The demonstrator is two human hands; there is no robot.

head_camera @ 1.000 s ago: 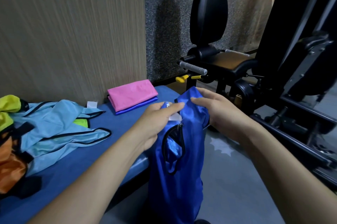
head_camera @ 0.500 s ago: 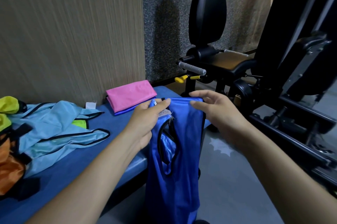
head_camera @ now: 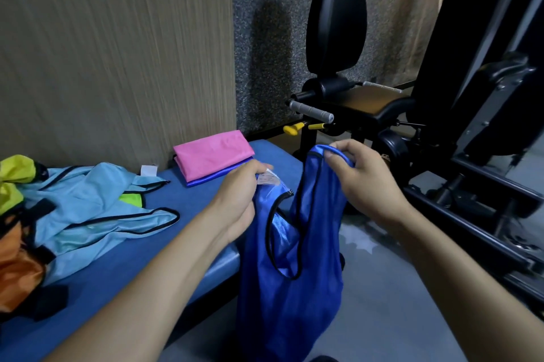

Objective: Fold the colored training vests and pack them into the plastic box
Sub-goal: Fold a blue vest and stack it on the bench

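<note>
A royal-blue vest (head_camera: 294, 297) with black trim hangs down in front of the bench edge. My left hand (head_camera: 238, 199) pinches its left shoulder by the white label. My right hand (head_camera: 356, 179) grips the right shoulder strap, held a little higher. On the blue padded bench (head_camera: 188, 202) lie a folded pink vest (head_camera: 212, 154) on top of a folded blue one, and a loose light-blue vest (head_camera: 88, 208). Yellow-green (head_camera: 11, 182) and orange (head_camera: 14, 267) vests are bunched at the far left. No plastic box is in view.
A wood-grain wall panel (head_camera: 117, 52) backs the bench. A black gym machine (head_camera: 441, 126) with seat, handles and steel frame fills the right side. Grey floor (head_camera: 397, 288) shows below the hanging vest.
My hands have moved apart along the vest's top edge. The right hand rose and closed on the right strap, so the neckline now hangs open between them.
</note>
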